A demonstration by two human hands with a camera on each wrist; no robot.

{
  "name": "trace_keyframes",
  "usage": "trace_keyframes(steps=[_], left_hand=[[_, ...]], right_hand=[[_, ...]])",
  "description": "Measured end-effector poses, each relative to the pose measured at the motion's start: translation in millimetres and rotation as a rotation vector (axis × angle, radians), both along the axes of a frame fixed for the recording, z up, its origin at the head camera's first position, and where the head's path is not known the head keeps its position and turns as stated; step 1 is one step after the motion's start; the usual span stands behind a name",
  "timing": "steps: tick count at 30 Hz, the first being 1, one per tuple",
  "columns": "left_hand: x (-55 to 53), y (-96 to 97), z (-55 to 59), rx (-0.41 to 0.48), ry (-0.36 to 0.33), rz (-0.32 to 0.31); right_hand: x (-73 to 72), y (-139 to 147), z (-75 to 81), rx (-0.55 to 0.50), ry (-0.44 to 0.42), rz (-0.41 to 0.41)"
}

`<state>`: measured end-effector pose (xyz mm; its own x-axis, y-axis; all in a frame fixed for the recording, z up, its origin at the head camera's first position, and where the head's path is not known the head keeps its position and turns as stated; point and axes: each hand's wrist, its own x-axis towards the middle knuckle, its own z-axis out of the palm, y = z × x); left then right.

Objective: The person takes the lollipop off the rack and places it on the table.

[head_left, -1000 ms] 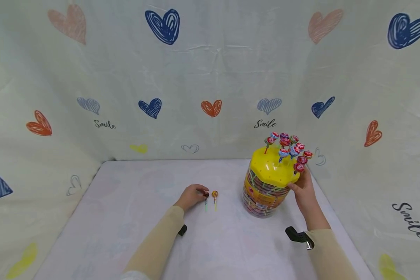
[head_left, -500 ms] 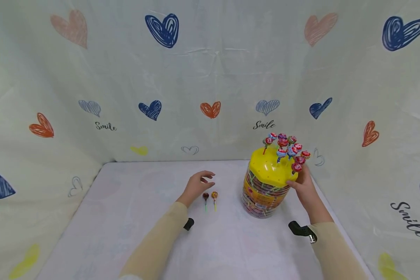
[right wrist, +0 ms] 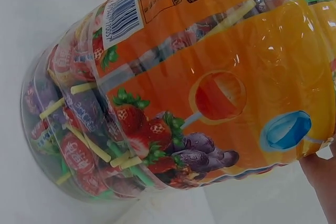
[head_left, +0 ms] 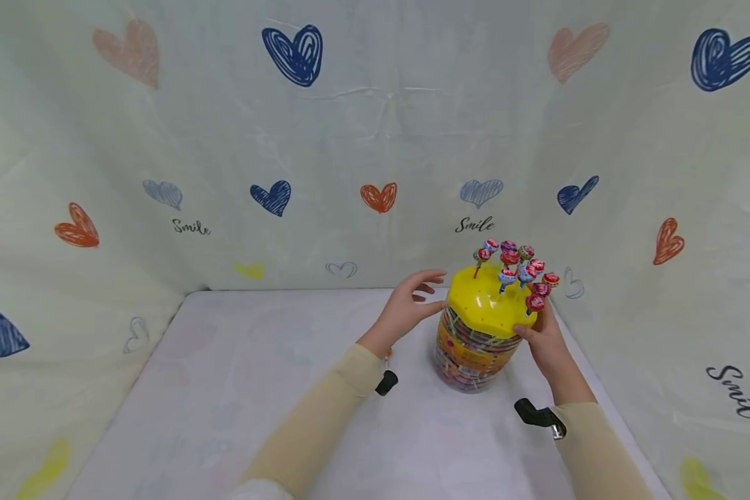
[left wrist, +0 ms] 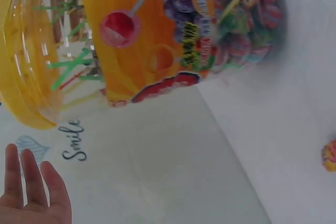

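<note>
A clear plastic lollipop jar (head_left: 475, 354), wrapped in an orange label, stands on the table at the right in the head view. Several lollipops (head_left: 525, 272) stick up from its yellow lid (head_left: 481, 302). My right hand (head_left: 546, 344) holds the jar's upper right side, thumb in front and fingers hidden behind. At the lid's left edge is my left hand (head_left: 409, 305), thumb and fingers spread with nothing between them; whether it touches the lid I cannot tell. Wrapped lollipops show through the jar wall in both wrist views. An orange lollipop (left wrist: 329, 156) lies on the table.
The white table (head_left: 256, 389) ends at a hanging cloth (head_left: 312, 139) printed with hearts, which also rises at both sides. A dark wrist mount (head_left: 387, 382) on the left arm covers part of the table beside the orange lollipop.
My left hand has let go of a dark lollipop on the table, then moved right and away to the jar's lid. The left forearm now hides that lollipop. The right hand keeps its hold.
</note>
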<state>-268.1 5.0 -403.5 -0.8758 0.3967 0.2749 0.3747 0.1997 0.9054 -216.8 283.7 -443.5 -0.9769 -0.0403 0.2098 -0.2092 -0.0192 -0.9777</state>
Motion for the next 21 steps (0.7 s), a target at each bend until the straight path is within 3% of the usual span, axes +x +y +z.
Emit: trace_keyframes(steps=[9, 21], left_hand=[[0.1, 30.4, 27.0, 0.034, 0.048, -0.050], [-3.4, 45.4, 43.8, -0.016, 0.104, -0.108]], right_hand=[[0.8, -1, -5.8, -0.060, 0.024, -0.013], [3.9, -6, -5.4, -0.066, 0.028, -0.029]])
